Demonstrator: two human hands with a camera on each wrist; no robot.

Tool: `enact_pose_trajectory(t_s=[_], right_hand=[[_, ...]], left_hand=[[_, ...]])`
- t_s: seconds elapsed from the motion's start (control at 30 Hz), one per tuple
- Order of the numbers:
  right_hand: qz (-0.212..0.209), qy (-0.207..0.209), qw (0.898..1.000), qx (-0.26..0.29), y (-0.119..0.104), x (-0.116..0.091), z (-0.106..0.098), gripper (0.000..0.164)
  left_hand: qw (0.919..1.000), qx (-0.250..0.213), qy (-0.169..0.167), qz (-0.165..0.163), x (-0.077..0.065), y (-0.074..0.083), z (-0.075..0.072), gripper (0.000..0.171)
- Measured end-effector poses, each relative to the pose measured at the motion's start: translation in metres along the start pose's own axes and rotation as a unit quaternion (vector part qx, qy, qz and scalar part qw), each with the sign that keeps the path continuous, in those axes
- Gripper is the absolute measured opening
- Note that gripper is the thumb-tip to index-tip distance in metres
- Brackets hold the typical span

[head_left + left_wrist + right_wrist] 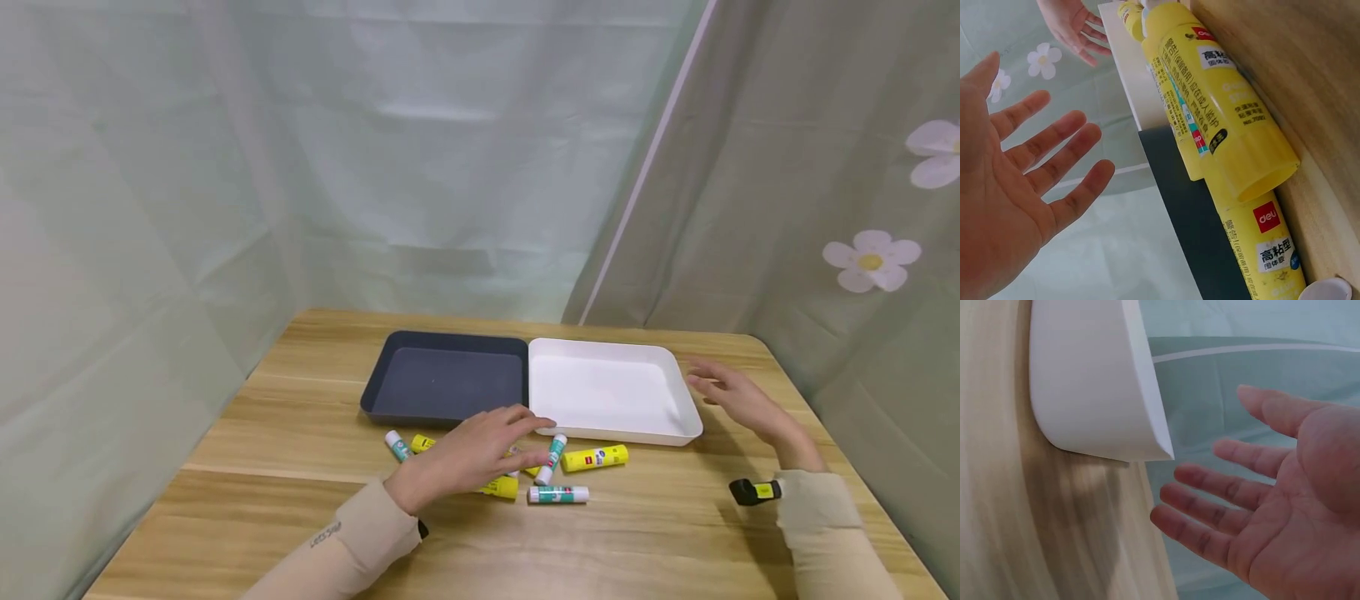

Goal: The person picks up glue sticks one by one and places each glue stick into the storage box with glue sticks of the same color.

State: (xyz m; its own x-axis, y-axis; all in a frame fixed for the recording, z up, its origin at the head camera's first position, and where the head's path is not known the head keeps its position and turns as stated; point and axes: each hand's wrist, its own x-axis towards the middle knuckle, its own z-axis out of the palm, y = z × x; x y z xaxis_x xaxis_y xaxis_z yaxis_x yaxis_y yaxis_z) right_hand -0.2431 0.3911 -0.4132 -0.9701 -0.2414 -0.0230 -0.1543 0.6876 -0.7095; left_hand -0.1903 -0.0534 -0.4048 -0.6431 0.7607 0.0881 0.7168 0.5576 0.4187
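Note:
My left hand (480, 450) hovers over a group of glue sticks with its fingers spread and nothing in them. Partly beneath it lie yellow glue sticks (501, 487), also large in the left wrist view. To its right a green-and-white glue stick (551, 459) leans near the white tray's front edge. Another green-and-white glue stick (558, 495) and a yellow glue stick (595, 458) lie close by. The palm of my right hand (1285, 506) is empty, its fingers relaxed, beside the right end of the white tray (1085, 375).
A dark tray (450, 383) stands left of the white one, their sides together, toward the back of the wooden table (285, 417). One more green-and-white glue stick (398, 446) lies in front of the dark tray. Pale curtains (450, 167) hang around the table.

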Motion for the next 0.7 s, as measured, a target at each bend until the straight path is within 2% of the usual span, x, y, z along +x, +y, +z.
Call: enact_pose_trajectory(t_s=[0.43, 0.7], right_hand=[[0.037, -0.029, 0.998, 0.05, 0.009, 0.009, 0.007, 0.065], [0.056, -0.039, 0.994, 0.08, 0.014, 0.011, 0.009, 0.061]], left_hand=[[0.9994, 0.001, -0.018, 0.03, -0.001, 0.003, 0.008, 0.059], [0.9988, 0.018, -0.022, 0.041, 0.0, 0.005, 0.012, 0.054]])
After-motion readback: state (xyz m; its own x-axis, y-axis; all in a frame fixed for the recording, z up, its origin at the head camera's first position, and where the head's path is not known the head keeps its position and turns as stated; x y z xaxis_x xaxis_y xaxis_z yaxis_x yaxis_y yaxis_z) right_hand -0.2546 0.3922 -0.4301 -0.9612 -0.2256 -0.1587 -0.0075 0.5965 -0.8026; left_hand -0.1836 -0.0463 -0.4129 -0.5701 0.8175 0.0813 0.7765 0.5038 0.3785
